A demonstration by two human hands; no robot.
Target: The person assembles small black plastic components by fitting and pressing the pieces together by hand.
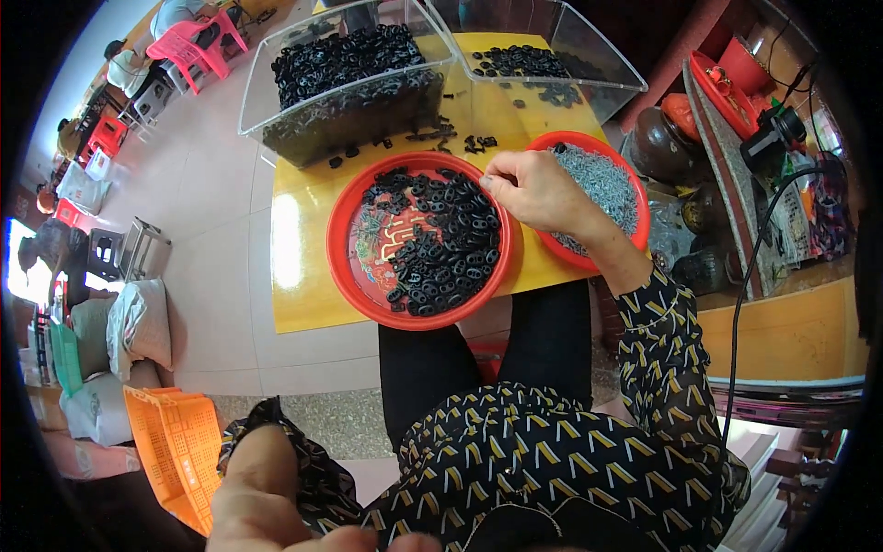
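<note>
My right hand [538, 190] hovers where two red trays meet, its thumb and fingertips pinched together. Whatever lies between the fingertips, if anything, is too small to make out. Just left of it, a round red tray [342, 281] with a printed bottom holds many small black plastic pieces [451, 262] with holes. Under and beyond my right wrist, a second red tray [641, 207] is full of small silvery metal parts [602, 189]. My left hand [267, 524] is raised close at the lower edge; its fingers are mostly cut off by the frame.
Two clear plastic bins [276, 101] with black pieces stand at the back of the yellow table [303, 262], loose pieces before them. An orange basket [170, 442] is at lower left. A black cable [743, 322] hangs at right beside a cluttered shelf. People sit far left.
</note>
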